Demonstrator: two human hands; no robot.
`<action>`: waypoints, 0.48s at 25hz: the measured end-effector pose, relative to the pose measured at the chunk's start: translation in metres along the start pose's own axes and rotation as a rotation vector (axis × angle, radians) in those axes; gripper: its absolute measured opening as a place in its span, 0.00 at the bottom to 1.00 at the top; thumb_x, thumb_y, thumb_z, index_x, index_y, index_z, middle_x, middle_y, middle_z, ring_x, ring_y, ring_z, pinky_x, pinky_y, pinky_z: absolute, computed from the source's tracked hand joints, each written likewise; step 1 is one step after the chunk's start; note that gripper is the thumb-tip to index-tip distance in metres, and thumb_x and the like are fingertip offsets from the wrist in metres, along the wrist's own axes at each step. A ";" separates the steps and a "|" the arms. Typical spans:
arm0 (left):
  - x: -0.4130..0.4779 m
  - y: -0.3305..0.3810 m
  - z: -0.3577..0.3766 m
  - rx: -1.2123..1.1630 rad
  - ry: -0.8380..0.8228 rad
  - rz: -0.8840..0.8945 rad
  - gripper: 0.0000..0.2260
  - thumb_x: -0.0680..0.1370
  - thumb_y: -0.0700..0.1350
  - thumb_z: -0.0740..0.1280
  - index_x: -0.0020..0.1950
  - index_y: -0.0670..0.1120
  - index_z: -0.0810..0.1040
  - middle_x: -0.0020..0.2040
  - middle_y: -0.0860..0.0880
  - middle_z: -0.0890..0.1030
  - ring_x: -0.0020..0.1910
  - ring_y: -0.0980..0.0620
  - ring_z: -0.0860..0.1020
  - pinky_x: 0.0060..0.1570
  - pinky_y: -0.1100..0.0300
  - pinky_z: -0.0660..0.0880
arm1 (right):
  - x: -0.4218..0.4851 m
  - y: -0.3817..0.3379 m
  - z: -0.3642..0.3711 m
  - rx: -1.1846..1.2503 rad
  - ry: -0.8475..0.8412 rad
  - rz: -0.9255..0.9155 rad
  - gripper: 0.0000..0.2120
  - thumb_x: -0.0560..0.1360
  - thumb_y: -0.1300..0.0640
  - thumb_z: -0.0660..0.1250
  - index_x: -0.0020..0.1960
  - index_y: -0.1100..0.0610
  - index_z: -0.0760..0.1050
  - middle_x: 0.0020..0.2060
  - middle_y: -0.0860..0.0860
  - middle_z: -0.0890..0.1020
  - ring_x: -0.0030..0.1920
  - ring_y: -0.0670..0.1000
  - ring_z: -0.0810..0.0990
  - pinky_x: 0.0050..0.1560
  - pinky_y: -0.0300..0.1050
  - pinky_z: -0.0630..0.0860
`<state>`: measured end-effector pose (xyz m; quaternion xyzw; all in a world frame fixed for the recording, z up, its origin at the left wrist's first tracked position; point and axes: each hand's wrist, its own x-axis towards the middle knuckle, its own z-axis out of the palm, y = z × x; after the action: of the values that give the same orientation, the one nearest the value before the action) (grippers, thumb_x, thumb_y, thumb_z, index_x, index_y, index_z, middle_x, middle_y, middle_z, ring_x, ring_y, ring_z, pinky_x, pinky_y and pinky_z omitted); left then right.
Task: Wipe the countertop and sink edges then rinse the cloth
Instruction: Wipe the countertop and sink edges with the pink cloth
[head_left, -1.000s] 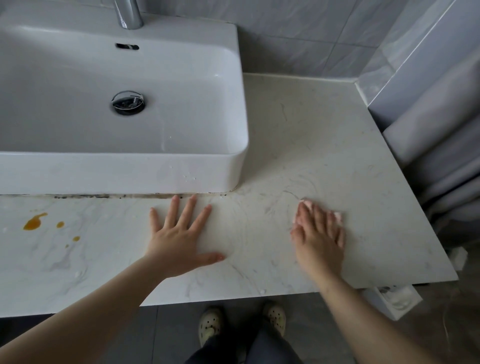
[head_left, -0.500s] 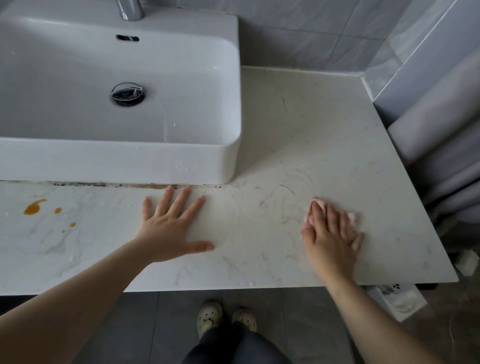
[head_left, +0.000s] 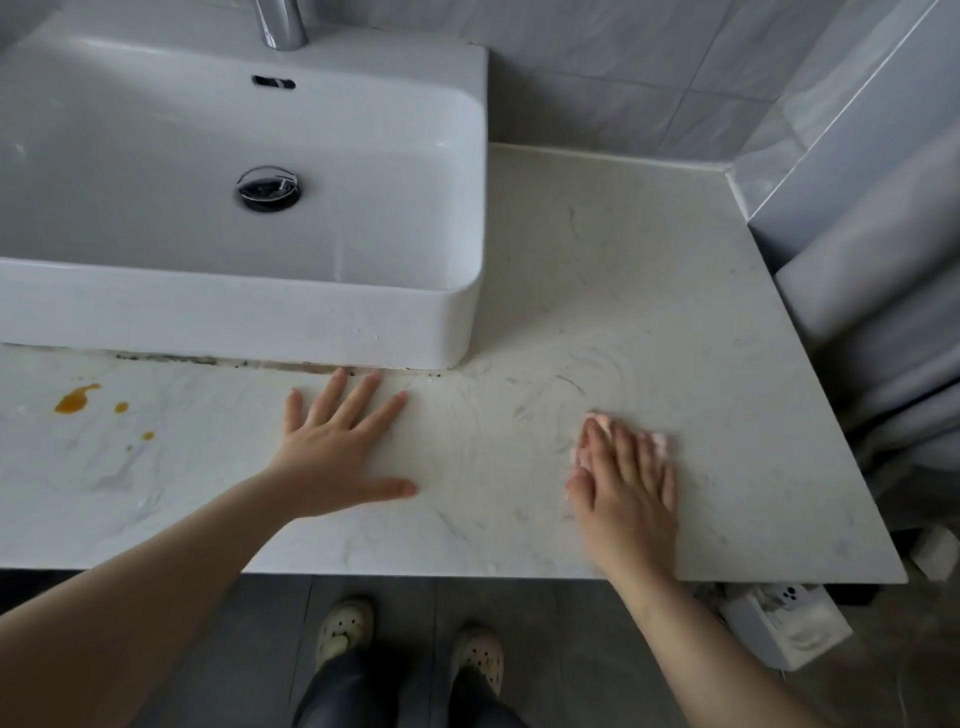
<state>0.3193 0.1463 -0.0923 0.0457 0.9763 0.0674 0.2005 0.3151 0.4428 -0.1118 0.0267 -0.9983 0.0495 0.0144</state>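
Wiping underway: right hand (head_left: 626, 493), held flat, presses pink cloth (head_left: 658, 441) on pale marble counter (head_left: 649, 291); orange stains (head_left: 75, 400) at left likely need attention next.

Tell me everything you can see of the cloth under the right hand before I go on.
The cloth is pale pink and looks soft and thin. Most of it is hidden: only slivers show beyond the tips and along both sides of the right hand, which presses it flat with straight fingers. It lies on the pale marble-look countertop, to the right of the sink and apart from it, nearer the front edge. Whether it is wet cannot be told.
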 end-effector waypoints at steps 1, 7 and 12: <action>-0.001 -0.003 0.000 -0.005 0.010 0.020 0.51 0.51 0.82 0.35 0.70 0.61 0.29 0.72 0.55 0.29 0.70 0.49 0.27 0.68 0.39 0.35 | -0.002 -0.003 0.000 0.013 0.015 0.104 0.31 0.75 0.44 0.41 0.75 0.50 0.58 0.74 0.52 0.62 0.75 0.58 0.55 0.74 0.58 0.48; -0.022 -0.058 -0.002 0.077 0.141 0.103 0.47 0.57 0.77 0.27 0.74 0.60 0.40 0.77 0.55 0.42 0.74 0.51 0.37 0.70 0.43 0.34 | -0.026 -0.177 0.016 0.091 0.086 -0.151 0.25 0.74 0.48 0.54 0.69 0.53 0.70 0.66 0.53 0.75 0.68 0.60 0.70 0.67 0.58 0.56; -0.028 -0.121 0.002 0.102 0.213 0.141 0.36 0.71 0.74 0.39 0.74 0.58 0.55 0.75 0.52 0.59 0.74 0.51 0.51 0.69 0.39 0.42 | -0.018 -0.196 0.021 0.015 0.119 -0.258 0.24 0.73 0.43 0.57 0.68 0.44 0.70 0.67 0.47 0.74 0.70 0.57 0.69 0.69 0.64 0.50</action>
<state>0.3387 0.0243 -0.1017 0.1167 0.9886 0.0361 0.0881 0.3435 0.2470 -0.1136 0.1518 -0.9836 0.0562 0.0795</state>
